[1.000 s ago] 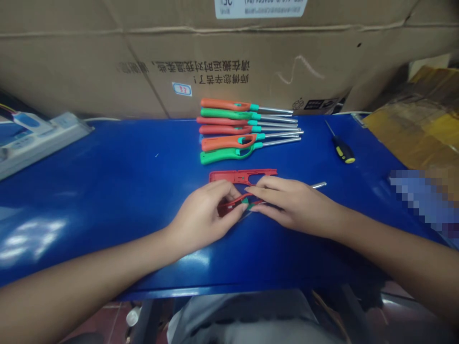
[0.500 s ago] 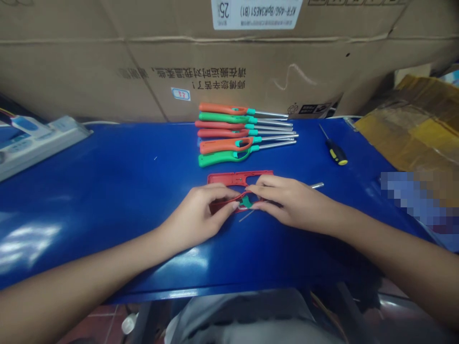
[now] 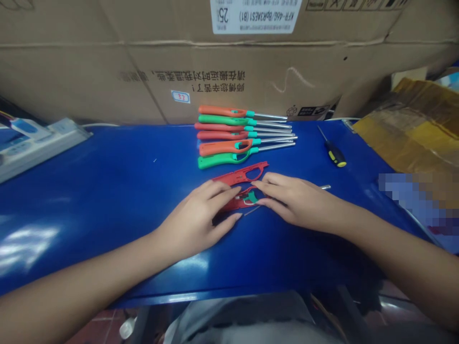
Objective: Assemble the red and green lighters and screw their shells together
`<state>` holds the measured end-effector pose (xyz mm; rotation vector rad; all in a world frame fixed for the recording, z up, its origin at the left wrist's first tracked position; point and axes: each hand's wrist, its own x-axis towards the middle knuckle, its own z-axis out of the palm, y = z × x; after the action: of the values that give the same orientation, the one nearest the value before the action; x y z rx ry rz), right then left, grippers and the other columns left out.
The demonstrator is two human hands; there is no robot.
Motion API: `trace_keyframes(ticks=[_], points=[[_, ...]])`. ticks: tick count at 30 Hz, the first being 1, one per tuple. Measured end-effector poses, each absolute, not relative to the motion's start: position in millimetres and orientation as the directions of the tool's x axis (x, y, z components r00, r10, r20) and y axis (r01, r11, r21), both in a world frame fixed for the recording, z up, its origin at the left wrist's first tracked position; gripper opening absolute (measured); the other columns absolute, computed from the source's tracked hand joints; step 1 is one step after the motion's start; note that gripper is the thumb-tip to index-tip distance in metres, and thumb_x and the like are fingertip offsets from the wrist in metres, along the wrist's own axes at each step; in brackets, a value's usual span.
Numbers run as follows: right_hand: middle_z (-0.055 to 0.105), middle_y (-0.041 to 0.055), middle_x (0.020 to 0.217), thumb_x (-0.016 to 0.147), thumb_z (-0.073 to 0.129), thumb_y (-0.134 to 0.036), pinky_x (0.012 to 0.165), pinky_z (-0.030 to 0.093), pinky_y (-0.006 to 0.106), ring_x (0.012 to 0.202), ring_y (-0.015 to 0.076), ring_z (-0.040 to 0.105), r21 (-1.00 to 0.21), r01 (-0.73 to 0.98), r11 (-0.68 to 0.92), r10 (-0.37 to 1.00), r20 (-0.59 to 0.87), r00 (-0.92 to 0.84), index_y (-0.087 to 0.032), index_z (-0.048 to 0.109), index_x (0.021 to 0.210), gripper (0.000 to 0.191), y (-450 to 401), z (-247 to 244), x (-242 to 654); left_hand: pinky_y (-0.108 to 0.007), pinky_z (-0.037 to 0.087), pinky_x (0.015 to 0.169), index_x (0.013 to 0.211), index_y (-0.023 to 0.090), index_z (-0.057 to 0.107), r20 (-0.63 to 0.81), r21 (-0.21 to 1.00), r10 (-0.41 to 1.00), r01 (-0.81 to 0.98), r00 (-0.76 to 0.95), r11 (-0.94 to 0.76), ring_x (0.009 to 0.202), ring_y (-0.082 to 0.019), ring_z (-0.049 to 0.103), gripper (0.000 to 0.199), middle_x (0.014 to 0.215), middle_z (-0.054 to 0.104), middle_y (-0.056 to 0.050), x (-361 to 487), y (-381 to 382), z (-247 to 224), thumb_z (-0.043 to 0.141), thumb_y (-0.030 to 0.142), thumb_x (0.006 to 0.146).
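A red casing half (image 3: 229, 204) lies on the blue table with a green trigger piece (image 3: 252, 196) and a pale wire in it. My left hand (image 3: 199, 217) rests over its left end, the thumb apart from the fingers, fingertips at the casing's upper edge. Fingers and thumb of my right hand (image 3: 292, 198) close on the casing's right end. A metal tube tip (image 3: 325, 187) sticks out beyond that hand. Just behind lies a second red casing half (image 3: 244, 176) with a loop-shaped opening, its left end near my left fingers. A thin rod (image 3: 251, 210) shows in front.
Several finished-looking lighters (image 3: 225, 147) in orange, green and red lie in a row behind. A black and yellow screwdriver (image 3: 335, 154) is at the right, near a taped cardboard piece (image 3: 398, 129). A power strip (image 3: 43, 143) sits at the left; a large carton (image 3: 107, 71) stands behind.
The rear casing half has turned, its right end now farther back and its left end nearer me. My left thumb has come away from the front casing. My right hand has shifted slightly right.
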<state>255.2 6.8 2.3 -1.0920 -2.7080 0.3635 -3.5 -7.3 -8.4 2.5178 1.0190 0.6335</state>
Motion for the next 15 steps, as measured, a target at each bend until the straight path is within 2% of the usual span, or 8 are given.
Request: trace_keyframes(ticks=[3,8,12,15], points=[[0.065,0.0119,0.112,0.103,0.049,-0.031,0.086,0.058,0.04,0.097,0.0229,0.066,-0.366,0.658,0.659,0.727,0.084,-0.681,-0.018,0.061,0.134,0.035,9.6,4.1,259.7,-0.048,0.054,0.097,0.14,0.016,0.055,0.261,0.32,0.669,0.591,0.696,-0.741,0.114,-0.029,0.06,0.044,0.127,0.063,-0.015,-5.4,-8.4,-7.2,0.057,0.028,0.098],[0.062,0.0109,0.113,0.1,0.056,-0.034,0.081,0.057,0.035,0.087,0.0184,0.064,-0.442,0.621,0.647,0.745,0.193,-0.639,-0.019,0.067,0.124,0.031,12.7,8.5,265.0,-0.047,0.053,0.093,0.137,0.015,0.057,0.204,0.2,0.627,0.595,0.752,-0.778,0.113,-0.03,0.06,0.037,0.13,0.063,-0.016,-6.1,-9.7,-8.4,0.047,0.022,0.103],[0.063,0.008,0.106,0.099,0.056,-0.029,0.078,0.052,0.031,0.086,0.0167,0.063,-0.4,0.575,0.714,0.689,0.254,-0.678,-0.019,0.073,0.104,0.021,11.4,19.4,271.4,-0.046,0.053,0.089,0.137,0.014,0.057,0.171,0.175,0.62,0.596,0.766,-0.784,0.108,-0.03,0.06,0.037,0.127,0.063,-0.016,-7.9,-11.3,-7.9,0.045,0.02,0.103],[0.065,0.0046,0.098,0.098,0.056,-0.027,0.07,0.047,0.027,0.079,0.0144,0.061,-0.346,0.534,0.771,0.617,0.202,-0.76,-0.021,0.074,0.098,0.019,9.1,25.6,275.0,-0.045,0.053,0.092,0.141,0.015,0.054,0.175,0.201,0.616,0.584,0.768,-0.786,0.111,-0.029,0.059,0.041,0.13,0.061,-0.015,-9.1,-12.2,-5.6,0.048,0.015,0.1]])
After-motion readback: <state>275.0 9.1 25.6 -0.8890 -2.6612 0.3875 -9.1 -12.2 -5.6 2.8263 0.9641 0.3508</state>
